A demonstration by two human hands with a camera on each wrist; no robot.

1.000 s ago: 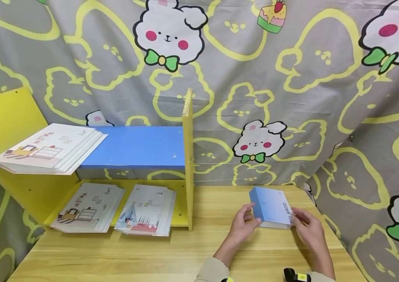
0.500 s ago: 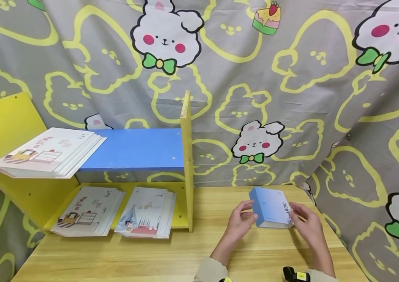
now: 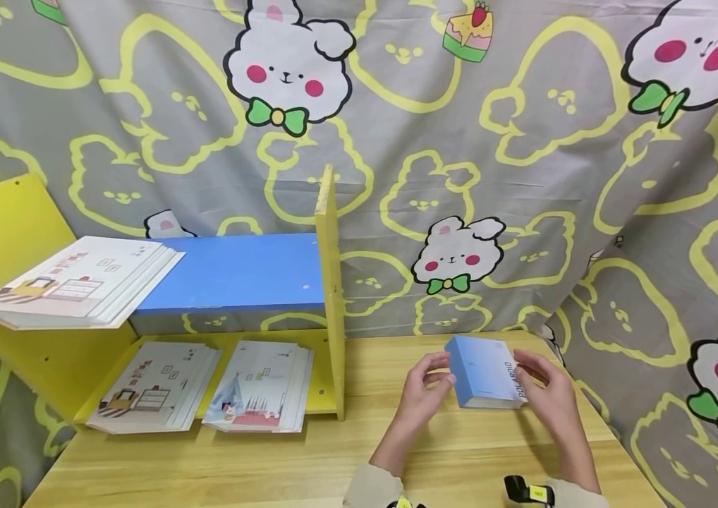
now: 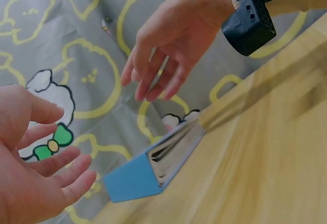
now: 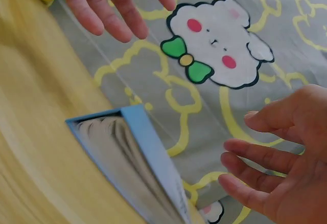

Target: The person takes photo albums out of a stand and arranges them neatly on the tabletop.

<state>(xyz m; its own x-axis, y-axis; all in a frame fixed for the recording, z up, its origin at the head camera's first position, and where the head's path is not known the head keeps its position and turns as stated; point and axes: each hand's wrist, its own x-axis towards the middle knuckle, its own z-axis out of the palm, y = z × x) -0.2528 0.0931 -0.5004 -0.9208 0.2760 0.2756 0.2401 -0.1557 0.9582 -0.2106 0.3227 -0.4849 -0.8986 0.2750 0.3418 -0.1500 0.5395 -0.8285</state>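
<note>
Presently, blue album (image 3: 486, 370) lies flat on wooden table (image 3: 257, 473), right of shelf unit (image 3: 330, 296); wood bears its weight, so your hands need not. Spine faces left, page edges near. Your left hand (image 3: 424, 389) flanks left side, your right hand (image 3: 547, 389) right: fingers spread, loosely bent, clear of covers, gripping nothing. Likely reason: both sides within reach. White books (image 3: 73, 282) overhang near edge of blue shelf (image 3: 251, 271), which supports them.
</note>
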